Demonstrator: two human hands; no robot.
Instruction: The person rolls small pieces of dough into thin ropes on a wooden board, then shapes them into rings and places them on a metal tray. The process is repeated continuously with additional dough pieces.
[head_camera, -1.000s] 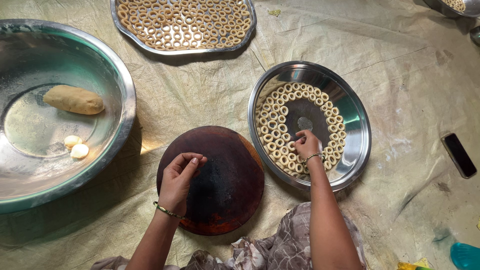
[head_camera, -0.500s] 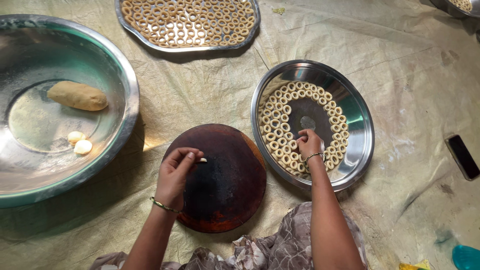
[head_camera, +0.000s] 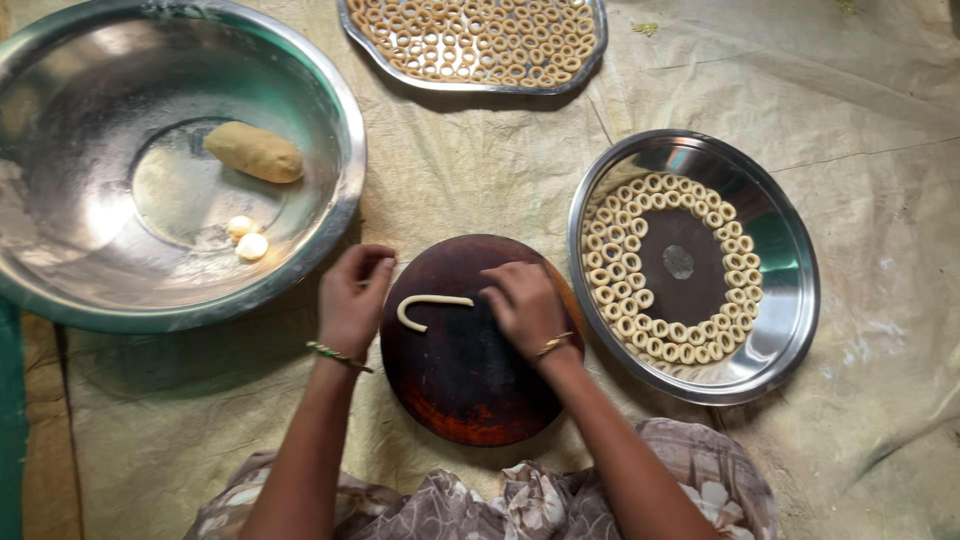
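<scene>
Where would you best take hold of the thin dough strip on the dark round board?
Probably at its hooked end. The dough strip lies flat on the dark round board, so it needs a fingertip pinch from above. The right hand touches its straight end; the curled end, near the left hand, lies free.

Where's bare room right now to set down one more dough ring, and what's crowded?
Free: the dark centre of the round steel plate, inside its rings, and the bare cloth right of the top tray. The big bowl holds only a dough lump and two small balls. Crowded: the top tray, and the round board under both hands and the dough strip.
</scene>
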